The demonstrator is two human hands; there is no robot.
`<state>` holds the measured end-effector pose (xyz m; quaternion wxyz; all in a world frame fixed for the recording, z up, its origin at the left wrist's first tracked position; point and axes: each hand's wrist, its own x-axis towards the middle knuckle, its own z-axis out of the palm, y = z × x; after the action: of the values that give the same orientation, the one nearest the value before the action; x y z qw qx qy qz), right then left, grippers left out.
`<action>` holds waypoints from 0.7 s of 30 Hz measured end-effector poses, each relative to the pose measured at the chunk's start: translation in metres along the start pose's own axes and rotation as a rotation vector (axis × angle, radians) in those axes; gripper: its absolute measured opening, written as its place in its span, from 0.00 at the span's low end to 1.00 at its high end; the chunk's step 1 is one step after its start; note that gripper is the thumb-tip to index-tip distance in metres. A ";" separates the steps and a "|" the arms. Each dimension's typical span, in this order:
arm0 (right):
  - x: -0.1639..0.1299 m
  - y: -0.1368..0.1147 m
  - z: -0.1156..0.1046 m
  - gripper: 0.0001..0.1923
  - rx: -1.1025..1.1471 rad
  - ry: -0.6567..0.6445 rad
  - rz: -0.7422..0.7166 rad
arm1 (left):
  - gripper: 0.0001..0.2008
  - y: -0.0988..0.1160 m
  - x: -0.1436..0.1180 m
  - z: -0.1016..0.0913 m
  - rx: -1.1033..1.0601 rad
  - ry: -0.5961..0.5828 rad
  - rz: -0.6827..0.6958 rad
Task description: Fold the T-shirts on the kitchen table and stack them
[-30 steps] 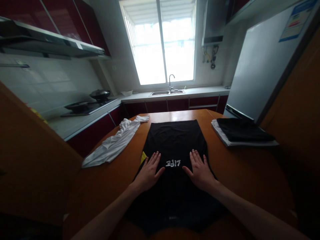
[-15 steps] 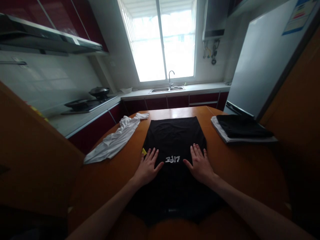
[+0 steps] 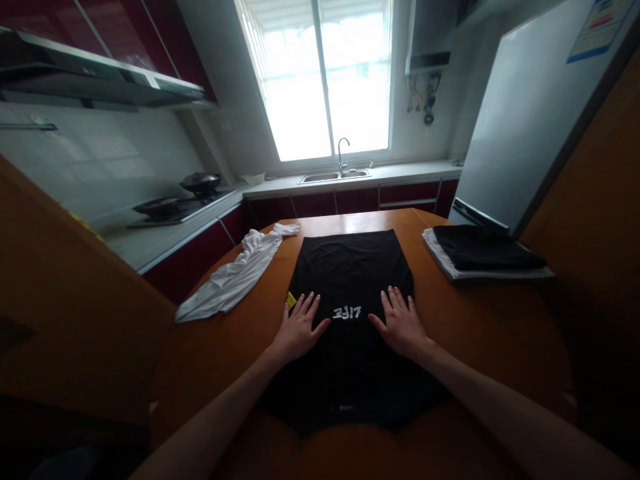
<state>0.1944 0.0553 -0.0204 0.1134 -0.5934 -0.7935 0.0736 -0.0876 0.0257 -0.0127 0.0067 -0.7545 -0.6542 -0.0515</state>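
**Black garment under two flat hands, wooden surface: risks and count**

Position. One black garment (image 3: 350,320) lies spread flat at the lower centre of the frame on the round wooden surface (image 3: 480,333). Its near edge hangs toward the person; its far edge is straight and squared. White lettering sits at its middle, between the hands.

Hands. Left hand (image 3: 299,328): released, fingers spread, palm pressed flat on the cloth left of the lettering. Right hand (image 3: 401,325): the same, palm down right of the lettering. Neither grips anything.

Risks, as judged:
- The near edge overhangs the rim; if the palms lift unevenly, the cloth's own weight may drag it toward the person.
- Sliding the palms outward could bunch the fabric and set creases.
- A yellow tag (image 3: 291,300) shows at the left edge, just beyond the left fingertips; it may stay exposed or fold in crookedly.

Count, near to far:
- Hands: 2
- Black garment, spread: 1
- Yellow tag: 1
- White garment (image 3: 235,277), crumpled, centre left, apart from the black one: 1
- Folded stack (image 3: 483,257), centre right, dark piece on a pale one: 1 stack, 2 layers visible
- Pans on the stove (image 3: 180,200), left: 2
- Sink tap (image 3: 341,155), under the window: 1
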 end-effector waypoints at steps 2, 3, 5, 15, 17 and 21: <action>0.000 0.000 -0.001 0.41 -0.008 0.018 0.006 | 0.36 -0.001 0.000 0.002 -0.005 0.027 0.013; -0.001 0.000 -0.001 0.42 -0.013 0.027 0.012 | 0.36 -0.002 0.000 0.003 -0.007 0.045 0.019; -0.001 0.000 -0.002 0.42 -0.020 0.024 0.026 | 0.37 -0.003 0.001 0.006 -0.014 0.071 0.027; 0.012 0.019 -0.014 0.43 0.016 0.108 0.146 | 0.35 -0.010 0.008 -0.004 -0.069 0.147 -0.067; 0.016 0.030 -0.016 0.44 0.027 0.071 0.198 | 0.35 -0.015 0.010 -0.006 -0.046 0.130 -0.143; 0.020 0.043 -0.015 0.44 0.054 -0.046 0.210 | 0.37 -0.023 0.011 -0.002 -0.009 -0.015 -0.208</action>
<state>0.2332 0.0862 -0.0148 0.1028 -0.6680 -0.7272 0.1200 -0.1087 0.0397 -0.0115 -0.0068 -0.6827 -0.7290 -0.0492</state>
